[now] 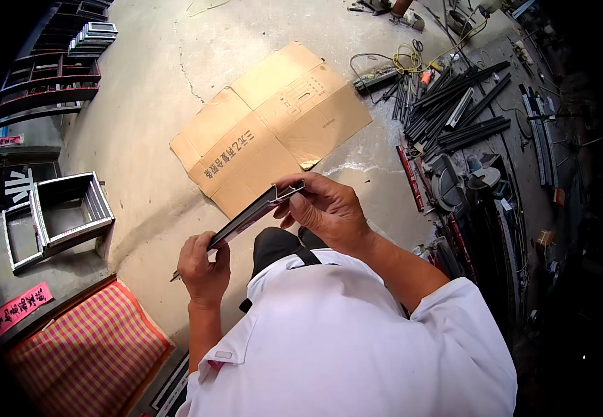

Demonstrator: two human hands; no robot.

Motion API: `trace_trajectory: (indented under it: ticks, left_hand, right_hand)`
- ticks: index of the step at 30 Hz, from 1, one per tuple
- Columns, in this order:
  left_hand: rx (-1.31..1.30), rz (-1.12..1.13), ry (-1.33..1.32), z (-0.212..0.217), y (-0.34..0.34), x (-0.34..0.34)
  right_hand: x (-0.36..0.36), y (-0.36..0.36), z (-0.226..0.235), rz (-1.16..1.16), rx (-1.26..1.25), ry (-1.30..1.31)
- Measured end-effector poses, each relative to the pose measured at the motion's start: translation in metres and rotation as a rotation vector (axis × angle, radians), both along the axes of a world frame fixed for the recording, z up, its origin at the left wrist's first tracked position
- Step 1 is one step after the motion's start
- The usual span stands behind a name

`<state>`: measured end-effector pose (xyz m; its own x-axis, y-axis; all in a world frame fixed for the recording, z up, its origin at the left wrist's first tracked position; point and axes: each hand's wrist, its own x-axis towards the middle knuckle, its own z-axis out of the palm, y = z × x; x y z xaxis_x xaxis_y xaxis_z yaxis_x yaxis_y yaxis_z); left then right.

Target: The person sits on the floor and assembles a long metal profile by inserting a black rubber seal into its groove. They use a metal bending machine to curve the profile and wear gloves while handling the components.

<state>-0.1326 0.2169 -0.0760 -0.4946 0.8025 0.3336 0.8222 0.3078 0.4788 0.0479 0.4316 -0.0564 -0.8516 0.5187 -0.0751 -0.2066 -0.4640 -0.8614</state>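
A dark metal profile bar (247, 213) is held in front of my body, slanting up from left to right. Around its lower left part the fingers of my left hand (205, 270) are wrapped, and a thin end sticks out past them. At the other end, my right hand (331, 210) pinches the bar between thumb and fingers. The cut end there shows a hollow, channelled section. Beneath the bar, a flattened cardboard sheet (267, 118) lies on the concrete floor, apart from both hands.
On the right lie a heap of dark metal bars (454, 111), a yellow cable (407, 59) and a round-bladed saw (447, 182). At left stand black and white frames (72, 208), stacked dark frames (51, 87) and a checked cloth (93, 347). A red strip (410, 178) lies right of the cardboard.
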Motion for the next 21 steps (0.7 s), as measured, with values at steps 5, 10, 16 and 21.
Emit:
trace_trajectory:
  ticks: [5,10,16,21]
  left_hand:
    - [0.108,-0.059,-0.007,0.0,0.155,-0.109]
    - [0.092,-0.173,-0.106,-0.024,0.299,-0.222]
    - [0.082,-0.307,-0.118,0.005,0.49,-0.363]
    - [0.108,-0.392,-0.013,0.057,0.642,-0.447]
  right_hand:
    - [-0.099,0.141,0.016,-0.059,0.087,0.035]
    - [-0.194,0.271,0.006,-0.119,0.154,-0.048]
    - [-0.312,0.426,0.041,-0.267,0.085,-0.061]
    - [-0.375,0.546,0.082,-0.333,0.059,0.024]
